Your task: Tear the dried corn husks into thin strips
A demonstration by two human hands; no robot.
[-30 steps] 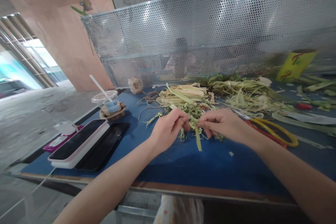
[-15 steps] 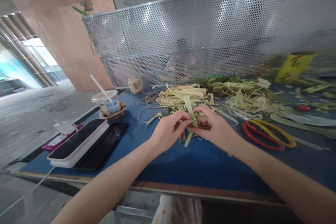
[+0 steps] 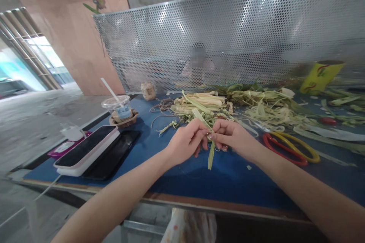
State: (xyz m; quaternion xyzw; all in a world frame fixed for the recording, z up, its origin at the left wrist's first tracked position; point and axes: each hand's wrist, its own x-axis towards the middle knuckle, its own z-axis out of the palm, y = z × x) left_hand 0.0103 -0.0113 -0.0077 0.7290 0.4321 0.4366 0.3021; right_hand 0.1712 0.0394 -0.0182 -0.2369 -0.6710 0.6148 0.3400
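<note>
A pale green leaf strip (image 3: 211, 155) is pinched between my two hands, one end hanging toward the table's front edge, the other pointing up and left. My left hand (image 3: 190, 138) is closed on it at the fingertips. From the right, my right hand (image 3: 229, 134) grips the same strip, its fingertips touching those of my left hand. Just beyond the hands lie small green sprigs (image 3: 173, 123) and a stack of pale yellow husk strips (image 3: 208, 100). The fingers hide the strip's middle.
Scissors with red and yellow handles (image 3: 288, 148) lie right, near shredded husks (image 3: 265, 110). At left are a lidded cup (image 3: 122, 112), a phone (image 3: 88, 146) and a black tablet (image 3: 114, 155). A perforated metal screen (image 3: 228, 38) stands behind; a person shows through it.
The strip's lower end now hangs longer and further right, and its upper end leans more to the left. Both hands have shifted slightly, still pinching. The view has moved a little.
</note>
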